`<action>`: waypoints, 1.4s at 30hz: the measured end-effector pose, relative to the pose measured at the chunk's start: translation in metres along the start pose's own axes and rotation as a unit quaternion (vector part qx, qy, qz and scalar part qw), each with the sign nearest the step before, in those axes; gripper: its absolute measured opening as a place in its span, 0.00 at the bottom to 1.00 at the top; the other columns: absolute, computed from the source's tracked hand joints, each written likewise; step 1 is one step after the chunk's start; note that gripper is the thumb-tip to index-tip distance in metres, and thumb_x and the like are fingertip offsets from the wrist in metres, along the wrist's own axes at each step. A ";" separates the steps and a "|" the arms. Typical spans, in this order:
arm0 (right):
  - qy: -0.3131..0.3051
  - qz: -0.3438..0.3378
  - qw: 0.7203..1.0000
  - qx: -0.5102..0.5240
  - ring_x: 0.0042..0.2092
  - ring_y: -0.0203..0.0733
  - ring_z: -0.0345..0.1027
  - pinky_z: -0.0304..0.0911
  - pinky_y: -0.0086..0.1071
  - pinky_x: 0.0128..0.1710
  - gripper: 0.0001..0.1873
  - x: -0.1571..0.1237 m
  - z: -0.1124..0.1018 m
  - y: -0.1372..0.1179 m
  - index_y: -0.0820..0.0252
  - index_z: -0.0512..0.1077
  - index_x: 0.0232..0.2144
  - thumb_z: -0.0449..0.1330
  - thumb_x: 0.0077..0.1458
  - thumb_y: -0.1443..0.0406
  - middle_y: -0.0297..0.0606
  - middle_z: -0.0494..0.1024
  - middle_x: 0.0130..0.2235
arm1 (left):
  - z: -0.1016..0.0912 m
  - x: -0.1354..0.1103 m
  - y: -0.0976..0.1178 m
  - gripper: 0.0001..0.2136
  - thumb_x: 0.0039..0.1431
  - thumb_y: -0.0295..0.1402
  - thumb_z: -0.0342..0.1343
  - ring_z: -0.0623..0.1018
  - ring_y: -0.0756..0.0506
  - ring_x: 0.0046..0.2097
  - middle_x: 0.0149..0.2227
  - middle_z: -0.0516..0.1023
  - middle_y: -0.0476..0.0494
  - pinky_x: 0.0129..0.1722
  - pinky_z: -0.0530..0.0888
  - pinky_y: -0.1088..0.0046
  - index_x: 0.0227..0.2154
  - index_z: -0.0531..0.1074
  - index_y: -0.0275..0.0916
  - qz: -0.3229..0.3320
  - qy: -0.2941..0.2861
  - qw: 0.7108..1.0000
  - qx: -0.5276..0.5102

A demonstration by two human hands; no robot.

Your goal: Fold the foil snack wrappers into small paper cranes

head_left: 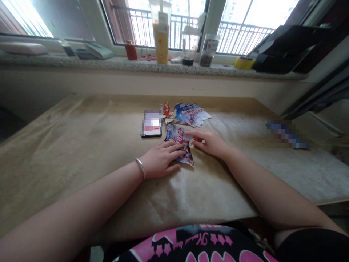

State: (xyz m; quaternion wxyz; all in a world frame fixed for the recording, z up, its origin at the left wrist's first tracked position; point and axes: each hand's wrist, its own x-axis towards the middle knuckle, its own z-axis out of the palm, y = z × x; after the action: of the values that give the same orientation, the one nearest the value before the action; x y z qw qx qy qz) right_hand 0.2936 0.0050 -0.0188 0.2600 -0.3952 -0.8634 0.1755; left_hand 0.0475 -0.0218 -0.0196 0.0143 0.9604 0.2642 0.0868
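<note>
A blue printed paper sheet (177, 139) lies on the brown paper-covered table (81, 145) in front of me. My left hand (160, 160), with a silver bracelet at the wrist, lies flat on the sheet's left side, fingers stretched out. My right hand (211, 142) rests on the sheet's right edge, its fingers bent and pinching a folded white corner of the paper. Just beyond lies a small pile of similar blue sheets (191, 114) and a little red folded paper piece (166, 108).
A phone (151, 124) lies left of the pile. A blurred blue object (287, 134) sits at the right. On the stone windowsill (81, 64) stand a tall orange drink cup (161, 34), a red cup (131, 51), jars and a yellow tape roll (244, 63).
</note>
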 end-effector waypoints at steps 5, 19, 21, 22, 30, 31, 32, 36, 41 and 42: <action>-0.006 -0.013 1.000 -0.007 0.34 0.37 0.68 0.65 0.31 0.35 0.07 0.000 0.000 0.007 0.59 0.74 0.33 0.56 0.53 0.69 0.38 0.75 0.35 | 0.001 0.000 0.001 0.20 0.61 0.41 0.48 0.64 0.39 0.57 0.59 0.65 0.45 0.57 0.61 0.57 0.54 0.65 0.42 -0.001 0.008 1.000 -0.010; -0.011 0.017 0.998 0.059 0.31 0.35 0.65 0.62 0.29 0.32 0.01 0.002 0.007 0.014 0.59 0.70 0.29 0.59 0.50 0.68 0.35 0.72 0.32 | 0.002 0.001 0.004 0.21 0.60 0.40 0.46 0.63 0.38 0.54 0.61 0.63 0.53 0.54 0.60 0.57 0.57 0.62 0.47 -0.007 -0.007 1.000 -0.008; -0.008 0.020 0.998 0.056 0.31 0.35 0.65 0.61 0.29 0.32 0.01 0.002 0.008 0.014 0.60 0.70 0.28 0.59 0.49 0.68 0.34 0.72 0.31 | 0.002 0.002 0.004 0.21 0.60 0.39 0.46 0.64 0.38 0.54 0.61 0.63 0.53 0.54 0.60 0.56 0.57 0.62 0.47 -0.007 -0.008 1.000 -0.006; -0.005 0.022 0.998 0.054 0.31 0.35 0.64 0.61 0.29 0.32 0.01 0.002 0.008 0.014 0.60 0.69 0.28 0.60 0.49 0.68 0.34 0.72 0.31 | 0.002 0.002 0.005 0.21 0.60 0.39 0.46 0.64 0.38 0.54 0.61 0.63 0.53 0.54 0.60 0.56 0.57 0.62 0.48 -0.008 -0.010 1.000 -0.004; -0.007 0.012 0.999 0.045 0.33 0.36 0.64 0.60 0.30 0.34 0.02 0.003 0.008 0.011 0.59 0.68 0.27 0.59 0.51 0.68 0.33 0.71 0.31 | 0.002 0.004 0.007 0.21 0.59 0.38 0.47 0.64 0.37 0.54 0.61 0.63 0.52 0.54 0.60 0.54 0.56 0.63 0.48 -0.008 -0.010 1.000 -0.003; -0.007 0.012 0.999 0.050 0.33 0.36 0.63 0.60 0.30 0.34 0.02 0.003 0.008 0.011 0.59 0.68 0.27 0.59 0.51 0.68 0.33 0.71 0.31 | 0.002 0.004 0.007 0.21 0.59 0.38 0.47 0.64 0.37 0.54 0.60 0.64 0.51 0.54 0.60 0.54 0.56 0.63 0.48 -0.010 -0.009 1.000 -0.006; -0.007 0.014 0.998 0.057 0.32 0.35 0.63 0.59 0.29 0.33 0.02 0.003 0.008 0.012 0.59 0.68 0.27 0.59 0.51 0.68 0.33 0.71 0.30 | 0.002 0.004 0.007 0.21 0.58 0.38 0.47 0.64 0.37 0.54 0.60 0.64 0.51 0.54 0.61 0.53 0.56 0.63 0.47 -0.010 -0.008 1.000 -0.008; -0.021 0.021 0.993 0.110 0.30 0.34 0.62 0.59 0.28 0.30 0.03 0.003 0.008 0.014 0.59 0.68 0.26 0.59 0.50 0.66 0.33 0.70 0.30 | 0.004 0.004 0.006 0.20 0.58 0.36 0.48 0.64 0.38 0.57 0.59 0.65 0.46 0.58 0.59 0.55 0.54 0.65 0.43 0.006 0.001 1.000 -0.022; -0.035 0.051 0.983 0.175 0.28 0.33 0.60 0.57 0.28 0.28 0.06 0.003 0.007 0.017 0.59 0.68 0.25 0.61 0.48 0.63 0.32 0.70 0.28 | 0.005 0.003 0.005 0.18 0.58 0.34 0.48 0.62 0.40 0.60 0.60 0.64 0.43 0.61 0.58 0.57 0.52 0.66 0.40 0.022 0.012 0.999 -0.037; -0.036 0.057 0.982 0.178 0.27 0.33 0.60 0.57 0.28 0.28 0.06 0.003 0.007 0.018 0.59 0.68 0.25 0.61 0.48 0.63 0.32 0.70 0.27 | 0.005 0.004 0.005 0.18 0.58 0.34 0.48 0.63 0.40 0.60 0.60 0.64 0.43 0.60 0.58 0.57 0.52 0.66 0.40 0.017 0.010 0.999 -0.036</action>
State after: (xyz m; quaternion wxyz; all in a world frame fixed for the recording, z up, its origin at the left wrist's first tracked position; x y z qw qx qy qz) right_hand 0.2983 0.0181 -0.0324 0.2843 -0.3846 -0.8032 0.3551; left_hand 0.0540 -0.0242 -0.0238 0.0442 0.9628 0.2447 0.1060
